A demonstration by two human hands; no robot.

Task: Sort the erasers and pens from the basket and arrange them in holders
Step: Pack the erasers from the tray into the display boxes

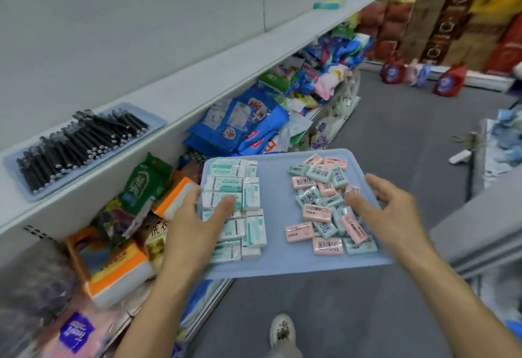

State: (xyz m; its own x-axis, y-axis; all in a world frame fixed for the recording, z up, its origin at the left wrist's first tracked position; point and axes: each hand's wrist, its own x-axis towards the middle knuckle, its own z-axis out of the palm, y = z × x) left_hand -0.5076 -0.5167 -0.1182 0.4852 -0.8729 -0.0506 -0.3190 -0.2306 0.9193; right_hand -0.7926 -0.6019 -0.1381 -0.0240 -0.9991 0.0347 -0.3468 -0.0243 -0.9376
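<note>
both hands (195, 216) grip blue tray (282, 267), thumbs on erasers (324, 210)

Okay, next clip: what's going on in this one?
A person stands in a shop aisle holding a blue tray with both hands: the left hand grips its left edge, thumb lying over the white erasers, and the right hand holds the right edge beside the pink and mint erasers. A second tray of black pens already sits on the shelf.
</note>
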